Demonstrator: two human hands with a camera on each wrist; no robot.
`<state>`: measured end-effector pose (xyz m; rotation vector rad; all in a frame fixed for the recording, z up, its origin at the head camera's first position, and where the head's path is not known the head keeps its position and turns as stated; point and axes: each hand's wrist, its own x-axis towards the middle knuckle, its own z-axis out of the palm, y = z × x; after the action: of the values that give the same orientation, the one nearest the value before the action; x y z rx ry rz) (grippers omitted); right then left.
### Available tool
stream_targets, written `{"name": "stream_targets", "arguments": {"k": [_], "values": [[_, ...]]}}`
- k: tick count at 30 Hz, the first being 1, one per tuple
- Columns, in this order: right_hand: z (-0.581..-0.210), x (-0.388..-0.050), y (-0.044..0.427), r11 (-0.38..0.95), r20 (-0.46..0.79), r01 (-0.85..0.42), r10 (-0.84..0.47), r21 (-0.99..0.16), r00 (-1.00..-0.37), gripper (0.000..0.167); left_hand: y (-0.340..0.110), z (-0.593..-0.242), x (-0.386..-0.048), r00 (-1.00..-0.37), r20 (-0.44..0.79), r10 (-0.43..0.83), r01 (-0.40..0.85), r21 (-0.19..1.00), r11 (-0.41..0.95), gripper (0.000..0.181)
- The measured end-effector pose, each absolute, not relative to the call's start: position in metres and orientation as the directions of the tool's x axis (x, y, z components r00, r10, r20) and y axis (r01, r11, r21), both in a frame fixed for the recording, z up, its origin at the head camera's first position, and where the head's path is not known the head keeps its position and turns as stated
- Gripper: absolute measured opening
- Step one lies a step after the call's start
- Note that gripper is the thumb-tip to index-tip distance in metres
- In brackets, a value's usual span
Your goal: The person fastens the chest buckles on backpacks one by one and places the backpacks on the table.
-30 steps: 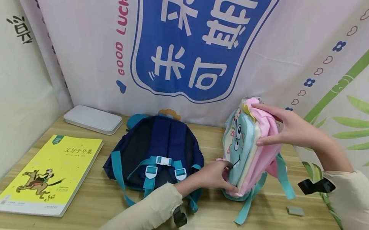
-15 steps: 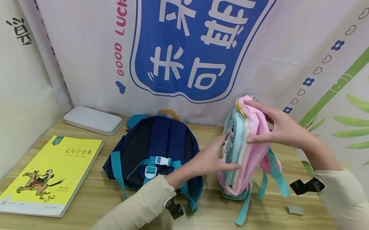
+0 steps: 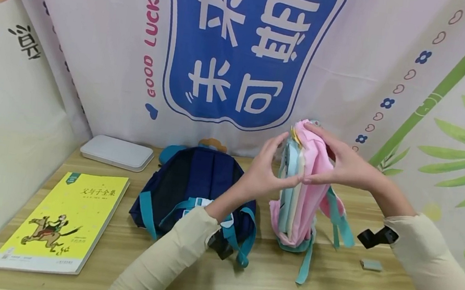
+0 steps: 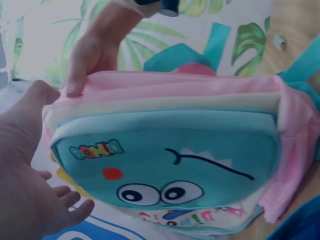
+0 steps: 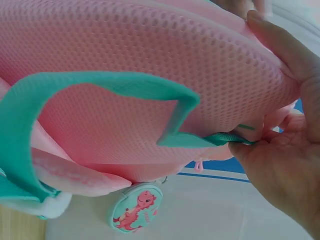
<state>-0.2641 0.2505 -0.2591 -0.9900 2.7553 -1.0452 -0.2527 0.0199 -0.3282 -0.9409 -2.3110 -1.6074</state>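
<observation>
A pink child's backpack (image 3: pixel 313 174) stands upright on the table, seen edge-on in the head view. Its teal front pocket (image 4: pixel 150 145) carries a cartoon dinosaur face, visible in the left wrist view. My right hand (image 3: pixel 347 166) grips the bag's upper part. In the right wrist view that hand (image 5: pixel 287 135) holds it near the top, beside the pink mesh back (image 5: pixel 150 60) and a teal strap (image 5: pixel 115 82). My left hand (image 3: pixel 266 171) is spread by the upper front. Its thumb is at the bag's edge; the other fingers (image 4: pixel 75 212) look apart from it.
A navy backpack (image 3: pixel 200 175) with teal straps lies left of the pink one. Farther left are a yellow book (image 3: pixel 59 220) and a light grey case (image 3: pixel 117 152). A small grey object (image 3: pixel 371 265) lies at the right. Printed cloth hangs behind the table.
My left hand has left the bag's lower corner and moved up towards its top. The pink backpack has turned more edge-on and shifted slightly left, with my right hand still gripping it.
</observation>
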Motion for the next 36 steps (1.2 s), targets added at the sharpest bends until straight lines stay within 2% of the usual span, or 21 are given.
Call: {"name": "stream_targets", "arguments": {"k": [10,15,25,36], "values": [[-0.268,-0.265,0.244,0.517,0.219,-0.567,-0.586,-0.642,-0.781,0.117,0.026,-0.310,-0.263,-0.750,0.536,0.387,0.638,0.740,0.211,0.099],[-0.271,-0.266,0.240,0.496,0.236,-0.582,-0.595,-0.645,-0.769,0.121,0.028,-0.305,-0.268,-0.750,0.520,0.409,0.642,0.721,0.261,0.099],[-0.276,-0.261,0.246,0.544,0.201,-0.558,-0.579,-0.627,-0.790,0.123,0.022,-0.302,-0.272,-0.774,0.479,0.415,0.616,0.724,0.312,0.094],[-0.295,-0.254,0.246,0.549,0.230,-0.575,-0.572,-0.607,-0.788,0.134,0.002,-0.299,-0.276,-0.786,0.432,0.442,0.598,0.711,0.370,0.092]]}}
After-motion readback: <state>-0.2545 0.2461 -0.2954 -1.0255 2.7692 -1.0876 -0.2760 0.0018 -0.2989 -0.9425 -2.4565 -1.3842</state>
